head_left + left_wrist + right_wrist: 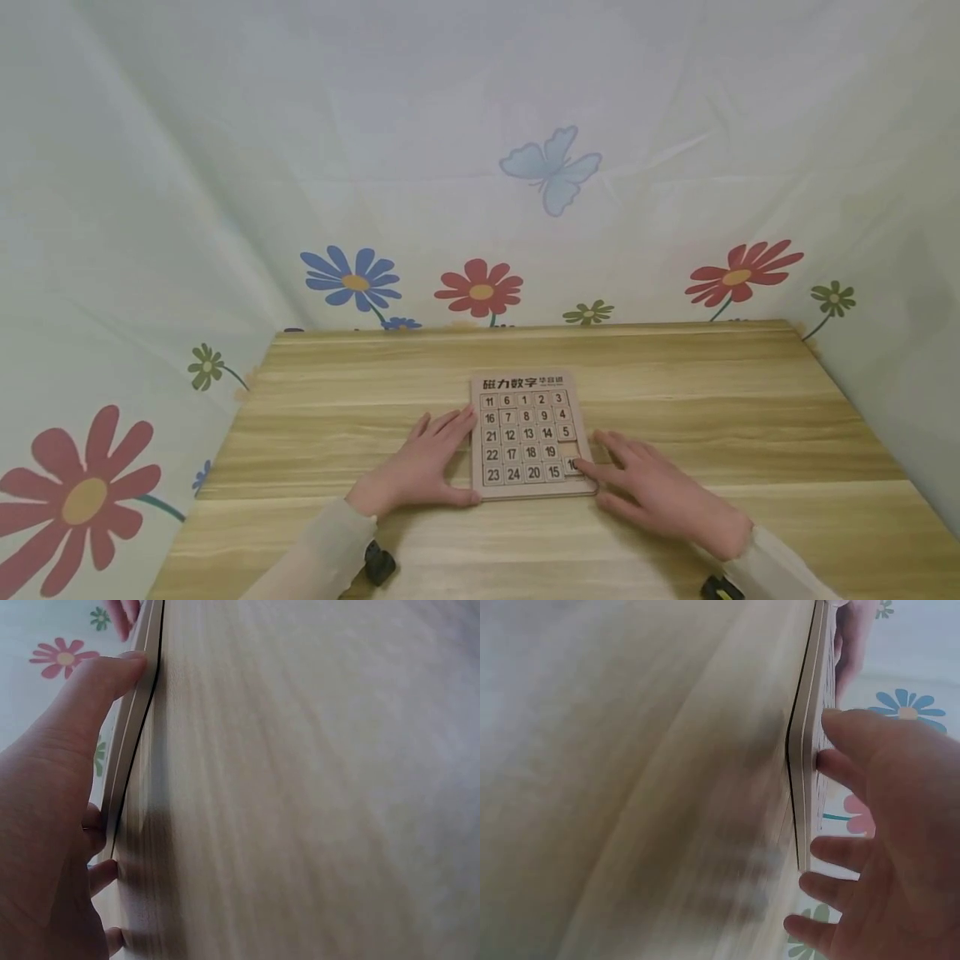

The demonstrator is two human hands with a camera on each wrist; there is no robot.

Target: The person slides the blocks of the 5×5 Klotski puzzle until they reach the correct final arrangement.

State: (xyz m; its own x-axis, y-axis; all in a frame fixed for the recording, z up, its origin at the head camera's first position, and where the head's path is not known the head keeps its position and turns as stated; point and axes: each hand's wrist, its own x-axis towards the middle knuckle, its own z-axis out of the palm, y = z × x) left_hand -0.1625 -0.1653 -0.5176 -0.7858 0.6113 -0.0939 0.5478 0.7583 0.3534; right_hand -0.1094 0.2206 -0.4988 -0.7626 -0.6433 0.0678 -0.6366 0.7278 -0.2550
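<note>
A wooden sliding number puzzle lies flat on the table in the head view, with rows of numbered tiles in its frame. My left hand rests along its left side, fingers extended at the edge and thumb at the lower left corner. From the right, my right hand reaches in, its index fingertip touching the 10 tile in the lower right. A bare gap shows just above that tile. In the right wrist view, the other fingers stay spread beside the puzzle's edge.
The puzzle sits on a wood-grain table. Behind and beside the table hangs a pale cloth printed with flowers and a blue butterfly. Dark straps with small devices are at both wrists, below light sleeves.
</note>
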